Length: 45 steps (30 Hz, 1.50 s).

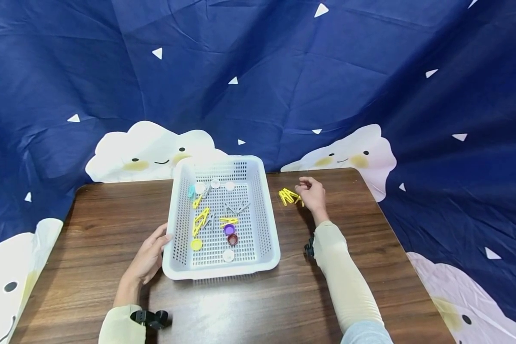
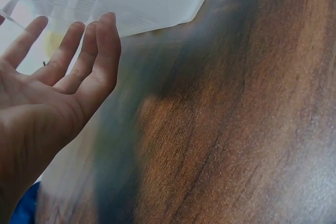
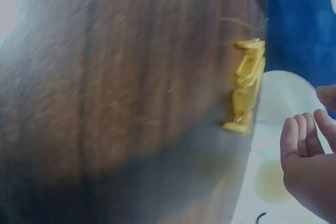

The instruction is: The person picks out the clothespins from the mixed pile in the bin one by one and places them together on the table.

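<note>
A white plastic basket (image 1: pixel 223 274) stands on the wooden table. At its left wall is my left hand (image 1: pixel 148 258), its fingertips against the basket's side; in the left wrist view those fingers (image 2: pixel 100 61) are spread and only slightly bent. My right hand (image 1: pixel 313 195) hovers beside a small group of yellow clothespins (image 1: pixel 286 196) to the right of the basket, partly covering them in the head view. In the right wrist view the clothespins (image 3: pixel 245 87) lie apart from the hand, whose fingers are loosely bent with nothing between them.
Inside the basket lie yellow clothespins (image 1: pixel 200 220), grey clothespins (image 1: pixel 237 208), a purple cap (image 1: pixel 229 230), a dark red cap (image 1: pixel 232 239), a yellow cap (image 1: pixel 196 244) and several white caps (image 1: pixel 228 255). A blue curtain (image 1: pixel 258 95) with clouds hangs behind the table (image 1: pixel 249 315).
</note>
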Each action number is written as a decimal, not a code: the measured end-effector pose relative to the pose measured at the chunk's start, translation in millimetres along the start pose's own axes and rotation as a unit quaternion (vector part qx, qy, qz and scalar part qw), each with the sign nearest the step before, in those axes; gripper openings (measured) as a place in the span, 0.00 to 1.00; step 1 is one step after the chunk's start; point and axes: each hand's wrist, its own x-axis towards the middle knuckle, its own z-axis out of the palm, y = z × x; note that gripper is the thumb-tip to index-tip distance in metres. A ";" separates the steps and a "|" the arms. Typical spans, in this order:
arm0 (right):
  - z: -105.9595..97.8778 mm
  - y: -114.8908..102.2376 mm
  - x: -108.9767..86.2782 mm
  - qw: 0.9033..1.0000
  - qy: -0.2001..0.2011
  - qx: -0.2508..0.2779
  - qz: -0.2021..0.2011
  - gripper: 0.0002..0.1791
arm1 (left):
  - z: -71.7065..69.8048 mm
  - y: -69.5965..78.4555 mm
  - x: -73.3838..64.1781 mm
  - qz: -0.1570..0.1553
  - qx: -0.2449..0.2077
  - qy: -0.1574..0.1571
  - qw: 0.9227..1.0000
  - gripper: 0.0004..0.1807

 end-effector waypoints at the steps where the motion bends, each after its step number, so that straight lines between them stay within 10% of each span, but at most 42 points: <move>1: 0.3 -3.8 -0.5 1.000 0.000 0.004 -0.006 0.20 | -0.3 0.2 0.0 0.001 0.000 -0.001 1.000 0.31; 45: 15.1 -102.8 -2.8 0.985 -0.074 0.054 -0.148 0.18 | 0.9 -0.9 -1.4 0.009 -0.003 -0.011 1.000 0.31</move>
